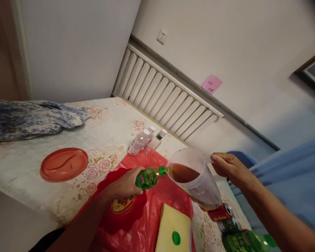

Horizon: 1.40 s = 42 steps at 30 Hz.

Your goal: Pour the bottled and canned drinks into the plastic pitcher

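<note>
My left hand (128, 183) is wrapped round a plastic bottle (148, 178) with a green label. A green piece (163, 170) sits at the bottle's mouth, against the pitcher's rim; I cannot tell whether it is a funnel or the bottle's neck. My right hand (229, 168) grips the handle of a translucent plastic pitcher (203, 190). Tilted toward the bottle, the pitcher holds brown liquid (183, 173) that reaches its lip. Below them, a green bottle cap (176, 238) lies on a yellow rectangular block or pad (172, 220).
A red plastic sheet (157, 196) covers part of the flowered tablecloth (76, 199). Several small clear bottles (139, 141) stand behind. An orange-red plate (64, 164) and a patterned cloth (34, 119) lie left. Cans (220, 212) and a large green bottle (243, 241) are at the right.
</note>
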Motion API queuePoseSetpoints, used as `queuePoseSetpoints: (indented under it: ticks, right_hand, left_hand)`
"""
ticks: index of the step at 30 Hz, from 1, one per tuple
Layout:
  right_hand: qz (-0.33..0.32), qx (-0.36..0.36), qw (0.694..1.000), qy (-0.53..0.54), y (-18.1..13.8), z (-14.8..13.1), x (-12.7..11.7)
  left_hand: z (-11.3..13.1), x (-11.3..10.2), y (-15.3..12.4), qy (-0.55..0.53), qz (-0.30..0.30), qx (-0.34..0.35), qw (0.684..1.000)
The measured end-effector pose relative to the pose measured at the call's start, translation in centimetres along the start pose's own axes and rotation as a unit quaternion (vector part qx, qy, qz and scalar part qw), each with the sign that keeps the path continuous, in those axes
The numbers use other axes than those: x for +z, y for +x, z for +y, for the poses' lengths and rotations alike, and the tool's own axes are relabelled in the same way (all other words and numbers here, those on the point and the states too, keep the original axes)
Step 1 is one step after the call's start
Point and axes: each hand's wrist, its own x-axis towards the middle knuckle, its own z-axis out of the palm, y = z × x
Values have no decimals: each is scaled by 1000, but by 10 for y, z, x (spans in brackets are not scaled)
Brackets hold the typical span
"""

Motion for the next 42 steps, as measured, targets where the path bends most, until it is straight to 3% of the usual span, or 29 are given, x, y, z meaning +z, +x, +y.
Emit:
queuePoseSetpoints:
  ticks: [19,27,37,42]
  right_hand:
    - [-1,0,1000,3,0,-1,1]
    - [1,6,998,67,-2,12,9]
    - [97,11,970,222,-3,56,40]
    - [184,40,928,321,3,68,64]
  left_hand:
    - [0,0,0,3,4,2,1000]
    - [5,-3,-2,3,0,-5,1000]
    - [-9,-4,2,-54,0,2,999]
    - [-7,-5,3,-43,8,-6,999]
